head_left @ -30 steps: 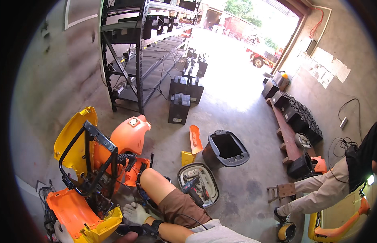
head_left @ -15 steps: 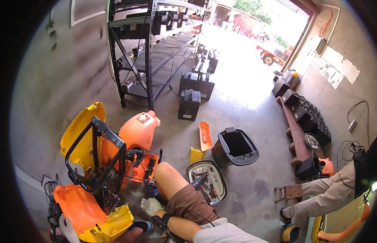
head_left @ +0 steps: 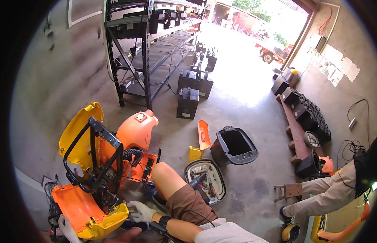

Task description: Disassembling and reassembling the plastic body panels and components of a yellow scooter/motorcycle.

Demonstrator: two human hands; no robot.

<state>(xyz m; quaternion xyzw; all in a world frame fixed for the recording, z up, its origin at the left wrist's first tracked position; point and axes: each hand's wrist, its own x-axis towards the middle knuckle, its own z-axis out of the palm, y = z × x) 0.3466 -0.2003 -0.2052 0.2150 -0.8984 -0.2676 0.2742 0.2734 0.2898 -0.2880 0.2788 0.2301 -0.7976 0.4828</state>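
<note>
An orange and yellow plastic body panel [head_left: 77,206] lies tilted against the black tubular frame [head_left: 109,137] of a partly stripped vehicle. My left hand [head_left: 68,230], in a pale work glove, grips the panel's left lower edge; its lower fingers are hidden. My right hand [head_left: 140,212], gloved too, reaches out beside the yellow right edge, fingers stretched toward it. From this view, I cannot tell whether they touch it. Behind the frame stand a yellow panel [head_left: 75,135] and a rounded orange cover [head_left: 136,128]. Cables and dark parts show inside the frame.
An open tool case [head_left: 221,190] holding a drill [head_left: 198,182] lies beside my knee. Nearby are a black bin [head_left: 253,156], a loose orange cover [head_left: 204,135] and a yellow piece [head_left: 195,153]. Black batteries [head_left: 187,103] line a metal rack [head_left: 147,60]. A person [head_left: 334,184] is at right.
My right hand has moved left from beside my knee to the yellow panel edge, its fingers now extended. My left hand stays at the panel's left edge. The view has shifted slightly.
</note>
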